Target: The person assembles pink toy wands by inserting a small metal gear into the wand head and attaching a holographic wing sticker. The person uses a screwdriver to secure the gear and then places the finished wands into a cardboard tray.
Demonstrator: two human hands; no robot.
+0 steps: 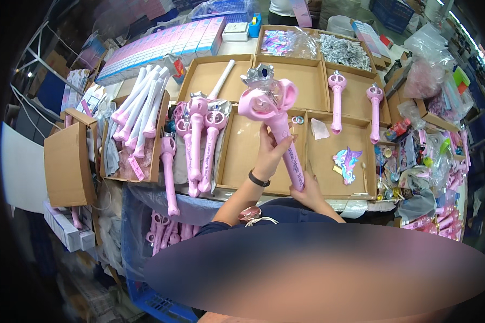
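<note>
Pink wand (278, 129) upright with slight tilt, mid-frame, over cardboard trays (242, 161); tray divider partly covered by it. Silver crown (257, 74) on top; inside of the clear ball below hard to make out, glare. Left hand (272, 152) gripping upper handle, fingers curled around, tips partly hidden behind. Right hand (309, 195) touching bottom end, one finger pointing up alongside, the rest hidden; cannot tell if pinching. Blurred oval across bottom of frame, covering much of the body. Left of center: bunch of pink wands (198, 110), overlapping, exact count unclear. Upper left: white sticks (140, 110) piled in box, lower ends pink. Lower left: blue crate (164, 307), mostly cut off by blur and dark rim. Top edge: co-worker (282, 7), head out of frame. Far right: plastic bags (423, 70), contents unclear.
</note>
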